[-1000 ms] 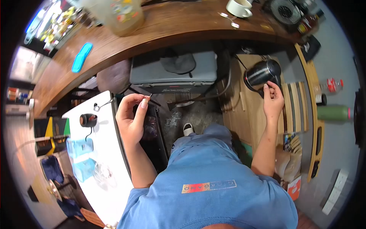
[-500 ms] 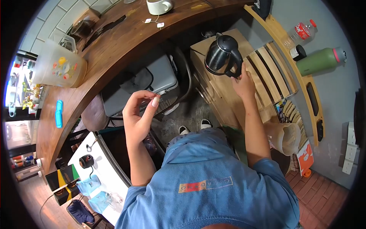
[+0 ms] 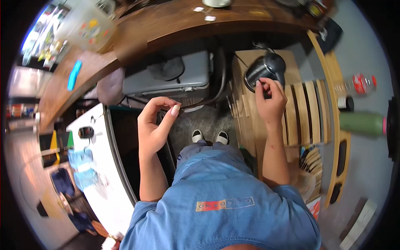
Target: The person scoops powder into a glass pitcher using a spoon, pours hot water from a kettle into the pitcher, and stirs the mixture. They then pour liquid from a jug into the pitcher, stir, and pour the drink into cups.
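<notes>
A black electric kettle (image 3: 259, 71) with a dark, shiny body stands on the light wooden surface at the upper right. In front of its handle side is my right hand (image 3: 271, 100), loosely curled, with a gap between thumb and fingers. It overlaps the kettle in view and appears free of the handle. My left hand (image 3: 156, 125) is raised over the floor, thumb and fingertips brought together in a pinch. Whether something small sits between those fingertips is too fine to make out.
A curved wooden counter (image 3: 175, 31) bears a white cup (image 3: 216, 3), a translucent pitcher (image 3: 89, 33) and a blue item (image 3: 74, 75). Below is a grey case (image 3: 183, 83). Wooden slats (image 3: 306, 112), a green bottle (image 3: 361, 123) and a red-capped bottle (image 3: 363, 84) are right. A white-topped unit (image 3: 100, 154) stands left.
My right hand has come off the kettle's handle and drawn its fingers in. My left hand keeps its pinch. The whole view has turned, shifting the kettle rightward and lower.
</notes>
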`<state>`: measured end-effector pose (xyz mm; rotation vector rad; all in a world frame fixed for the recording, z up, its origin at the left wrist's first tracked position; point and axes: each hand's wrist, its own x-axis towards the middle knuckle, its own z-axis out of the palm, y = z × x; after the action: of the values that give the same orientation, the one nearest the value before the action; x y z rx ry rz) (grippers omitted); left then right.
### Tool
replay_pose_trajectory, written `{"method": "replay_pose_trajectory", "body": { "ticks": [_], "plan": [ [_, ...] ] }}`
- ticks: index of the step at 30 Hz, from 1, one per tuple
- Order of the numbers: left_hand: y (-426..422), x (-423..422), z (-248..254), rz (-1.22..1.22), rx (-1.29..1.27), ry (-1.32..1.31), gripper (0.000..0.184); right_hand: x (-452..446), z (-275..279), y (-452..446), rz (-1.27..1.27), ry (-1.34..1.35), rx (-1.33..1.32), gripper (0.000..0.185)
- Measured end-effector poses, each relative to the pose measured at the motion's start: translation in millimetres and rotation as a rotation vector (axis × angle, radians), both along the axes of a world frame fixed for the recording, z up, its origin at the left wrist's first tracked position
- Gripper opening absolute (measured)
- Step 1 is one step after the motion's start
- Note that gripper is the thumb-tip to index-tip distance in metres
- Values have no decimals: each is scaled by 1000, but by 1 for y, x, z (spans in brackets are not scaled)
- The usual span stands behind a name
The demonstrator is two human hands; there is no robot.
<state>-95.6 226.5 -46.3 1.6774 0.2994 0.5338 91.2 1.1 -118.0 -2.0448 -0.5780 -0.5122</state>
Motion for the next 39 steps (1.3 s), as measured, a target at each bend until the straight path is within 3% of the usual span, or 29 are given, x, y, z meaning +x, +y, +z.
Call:
{"method": "replay_pose_trajectory", "body": {
  "ticks": [2,8,13,23,32,39],
  "plan": [
    [1,-18,1,111,31,2,12,-6,11,27,157,98,113,10],
    [14,-94,11,403,93,107,11,-25,24,97,446,106,106,10],
    [29,-154,7,626,81,42,11,-50,33,150,670,88,144,11],
    [94,-274,-7,936,65,-10,10,-135,46,264,861,55,41,6],
    [145,-400,-8,1448,42,-15,12,-242,36,372,1114,116,-9,5],
    [143,-447,-52,1718,-56,546,47,-289,34,439,1321,153,-60,7]
  ]
}}
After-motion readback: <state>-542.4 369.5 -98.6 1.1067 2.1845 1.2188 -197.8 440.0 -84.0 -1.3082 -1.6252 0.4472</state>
